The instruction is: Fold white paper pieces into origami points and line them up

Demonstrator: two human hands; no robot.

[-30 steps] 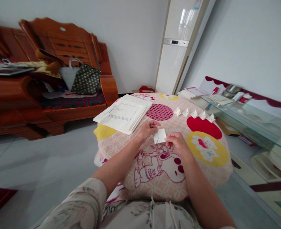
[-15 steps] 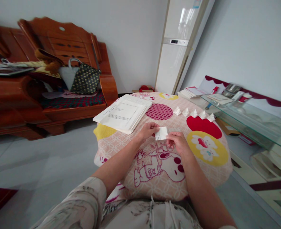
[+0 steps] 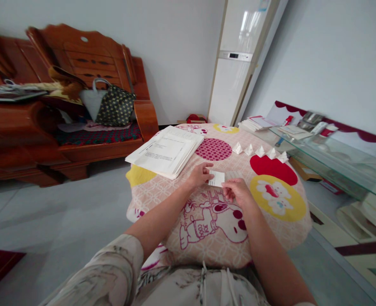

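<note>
Between my hands is a small folded square of printed paper [image 3: 217, 178], held just above the patterned cloth [image 3: 162, 193] on the round table. My left hand [image 3: 200, 175] pinches its left edge, thumb on top and the index finger reaching out above. My right hand [image 3: 238, 189] grips the lower right corner between thumb and fingertips, its other fingers curled. Beyond my right hand, several folded white paper pieces [image 3: 259, 151] stand in a row by a red circle. A stack of printed sheets [image 3: 165, 151] lies to the left of my hands.
A glass shelf [image 3: 334, 165] with papers and metal bowls [image 3: 312, 119] borders the table on the right. At the left stands a wooden bench [image 3: 79, 55] bearing a dotted bag [image 3: 116, 105]. A tall white air conditioner [image 3: 227, 85] is behind the table.
My left index finger has lifted and stretched out over the paper square, which lies slightly lower and flatter. My right hand keeps its hold on the corner.
</note>
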